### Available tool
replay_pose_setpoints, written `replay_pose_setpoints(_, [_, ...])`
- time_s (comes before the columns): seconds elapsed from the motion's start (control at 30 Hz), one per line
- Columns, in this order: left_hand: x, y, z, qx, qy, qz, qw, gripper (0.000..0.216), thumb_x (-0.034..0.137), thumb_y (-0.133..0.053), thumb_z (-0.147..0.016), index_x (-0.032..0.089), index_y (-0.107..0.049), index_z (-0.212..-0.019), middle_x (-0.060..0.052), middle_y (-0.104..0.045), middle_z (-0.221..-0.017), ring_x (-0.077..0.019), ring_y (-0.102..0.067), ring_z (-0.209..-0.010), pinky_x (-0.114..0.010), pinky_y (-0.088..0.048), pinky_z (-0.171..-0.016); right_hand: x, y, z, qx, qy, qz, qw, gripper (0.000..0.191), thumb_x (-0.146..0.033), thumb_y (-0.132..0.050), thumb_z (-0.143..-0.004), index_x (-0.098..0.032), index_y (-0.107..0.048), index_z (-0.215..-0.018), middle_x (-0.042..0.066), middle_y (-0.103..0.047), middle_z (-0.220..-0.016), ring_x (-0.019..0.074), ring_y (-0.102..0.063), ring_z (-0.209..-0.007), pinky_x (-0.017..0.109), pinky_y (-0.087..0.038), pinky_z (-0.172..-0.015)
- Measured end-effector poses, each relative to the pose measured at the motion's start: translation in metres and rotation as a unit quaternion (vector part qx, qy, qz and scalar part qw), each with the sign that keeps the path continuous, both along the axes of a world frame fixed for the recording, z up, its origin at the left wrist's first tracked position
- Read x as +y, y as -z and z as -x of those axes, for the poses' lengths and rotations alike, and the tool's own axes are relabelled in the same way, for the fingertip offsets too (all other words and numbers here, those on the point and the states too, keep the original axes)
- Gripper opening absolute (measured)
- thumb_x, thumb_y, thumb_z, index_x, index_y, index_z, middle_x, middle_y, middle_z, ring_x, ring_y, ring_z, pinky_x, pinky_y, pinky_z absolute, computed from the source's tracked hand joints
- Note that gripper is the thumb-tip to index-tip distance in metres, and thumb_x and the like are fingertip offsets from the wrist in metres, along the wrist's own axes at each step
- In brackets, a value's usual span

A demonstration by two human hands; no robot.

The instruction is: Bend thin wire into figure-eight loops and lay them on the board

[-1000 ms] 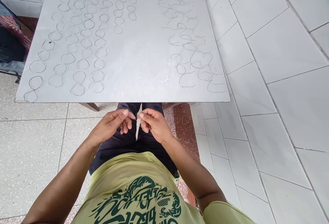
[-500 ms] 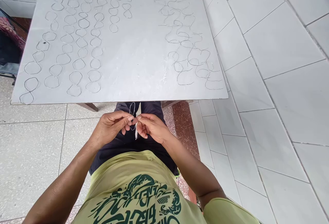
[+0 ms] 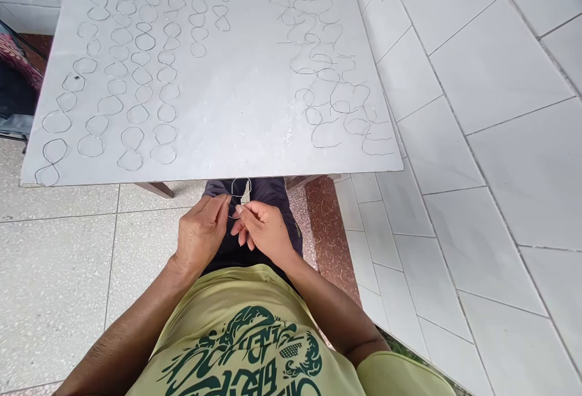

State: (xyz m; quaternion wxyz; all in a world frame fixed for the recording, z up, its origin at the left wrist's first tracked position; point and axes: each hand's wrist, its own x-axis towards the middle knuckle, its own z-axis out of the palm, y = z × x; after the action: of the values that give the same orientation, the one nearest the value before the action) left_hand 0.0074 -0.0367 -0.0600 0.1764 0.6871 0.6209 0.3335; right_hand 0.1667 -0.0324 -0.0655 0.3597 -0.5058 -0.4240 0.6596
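Observation:
A thin wire [image 3: 241, 179] with a rounded loop is held between my two hands, just in front of the table's near edge and above my lap. My left hand [image 3: 202, 229] pinches it with thumb and forefinger at the loop's lower left. Close by on the right, my right hand [image 3: 264, 226] grips it between thumb and forefinger, the other fingers curled below. Part of the wire under the loop is hidden behind the fingers.
The white tabletop [image 3: 236, 117] bears rows of figure-eight wires [image 3: 131, 148] on the left. Loose curved wires [image 3: 334, 102] lie tangled on the right. A tiled wall [image 3: 454, 141] runs along the right side. A dark bag-like thing [image 3: 18, 93] stands at the far left.
The wire loop has turned and now shows rounder, facing up toward the table edge. My left hand has rolled so its back shows; the fingertips of both hands have moved slightly apart.

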Motion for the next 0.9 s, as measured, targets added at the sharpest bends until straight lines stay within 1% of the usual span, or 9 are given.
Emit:
replay_pose_setpoints(0.07, [0.0,-0.003,-0.001,-0.087,-0.012,0.037,0.995,0.022,0.036,-0.062,-0.099,0.023,-0.079,-0.099,-0.006,-0.075,-0.086,-0.0182,-0.065,-0.075,-0.029,-0.051,-0.072,0.004,0.008,0.002,0.043,0.033,0.04,0.998,0.044,-0.06,-0.069,-0.088,-0.017,-0.066,-0.084,0.006,-0.074,-0.069,0.0132,-0.063,-0.044,0.019,-0.039,-0.031])
replay_pose_setpoints(0.1, [0.0,-0.005,-0.001,-0.144,-0.017,0.073,0.987,0.021,0.039,-0.065,-0.097,0.023,-0.079,-0.096,-0.004,-0.074,-0.085,-0.0168,-0.063,-0.071,-0.028,-0.051,-0.066,0.007,0.011,0.001,0.06,0.046,0.054,0.996,0.045,-0.061,-0.071,-0.086,-0.017,-0.066,-0.084,0.007,-0.075,-0.07,0.0144,-0.065,-0.046,0.019,-0.04,-0.031])
replay_pose_setpoints(0.2, [0.002,-0.008,0.001,-0.316,-0.013,0.195,0.928,0.023,0.044,-0.073,-0.091,0.022,-0.079,-0.09,-0.002,-0.072,-0.083,-0.0109,-0.055,-0.056,-0.024,-0.044,-0.048,0.013,0.017,-0.002,0.088,0.058,0.068,0.992,0.05,-0.064,-0.074,-0.083,-0.014,-0.069,-0.085,0.009,-0.076,-0.072,0.0167,-0.069,-0.049,0.02,-0.041,-0.031])
replay_pose_setpoints(0.27, [0.004,-0.008,0.003,-0.38,0.008,0.237,0.894,0.023,0.043,-0.077,-0.088,0.02,-0.079,-0.085,-0.003,-0.071,-0.085,-0.0097,-0.055,-0.055,-0.024,-0.046,-0.047,0.015,0.018,-0.004,0.097,0.057,0.073,0.991,0.051,-0.065,-0.074,-0.083,-0.014,-0.07,-0.085,0.01,-0.076,-0.072,0.0166,-0.068,-0.048,0.02,-0.04,-0.032])
replay_pose_setpoints(0.43, [0.006,-0.002,0.01,-0.425,0.058,0.26,0.865,0.024,0.042,-0.078,-0.087,0.019,-0.081,-0.086,-0.006,-0.073,-0.089,-0.0171,-0.068,-0.075,-0.032,-0.062,-0.064,0.015,0.019,-0.005,0.144,0.086,0.113,0.979,0.052,-0.065,-0.077,-0.08,-0.014,-0.069,-0.08,0.009,-0.075,-0.069,0.0138,-0.063,-0.046,0.02,-0.038,-0.033])
replay_pose_setpoints(0.53, [0.006,0.004,0.016,-0.435,0.081,0.259,0.859,0.024,0.042,-0.079,-0.087,0.018,-0.082,-0.089,-0.008,-0.074,-0.095,-0.019,-0.07,-0.079,-0.035,-0.066,-0.068,0.016,0.022,-0.004,0.178,0.086,0.14,0.97,0.051,-0.064,-0.078,-0.079,-0.014,-0.07,-0.079,0.008,-0.074,-0.067,0.0125,-0.06,-0.045,0.021,-0.037,-0.033])
replay_pose_setpoints(0.63, [0.008,0.01,0.022,-0.453,0.091,0.262,0.847,0.02,0.039,-0.079,-0.087,0.019,-0.083,-0.091,-0.008,-0.074,-0.094,-0.0196,-0.07,-0.08,-0.037,-0.066,-0.069,0.015,0.025,-0.004,0.188,0.067,0.145,0.969,0.051,-0.065,-0.076,-0.08,-0.014,-0.07,-0.081,0.007,-0.074,-0.069,0.0121,-0.06,-0.047,0.021,-0.038,-0.035])
replay_pose_setpoints(0.77, [0.009,0.012,0.027,-0.476,0.087,0.264,0.834,0.016,0.034,-0.079,-0.088,0.019,-0.084,-0.091,-0.007,-0.074,-0.09,-0.0191,-0.071,-0.077,-0.036,-0.066,-0.067,0.014,0.028,-0.003,0.115,0.048,0.085,0.988,0.051,-0.067,-0.069,-0.087,-0.016,-0.069,-0.085,0.006,-0.073,-0.07,0.0124,-0.062,-0.048,0.02,-0.035,-0.034])
replay_pose_setpoints(0.9, [0.01,0.013,0.028,-0.468,0.091,0.251,0.842,0.014,0.032,-0.079,-0.088,0.019,-0.084,-0.092,-0.007,-0.073,-0.089,-0.0191,-0.071,-0.077,-0.036,-0.066,-0.066,0.015,0.029,-0.004,0.03,0.028,0.009,0.999,0.043,-0.058,-0.067,-0.093,-0.017,-0.068,-0.08,0.003,-0.071,-0.066,0.0103,-0.06,-0.045,0.019,-0.034,-0.035])
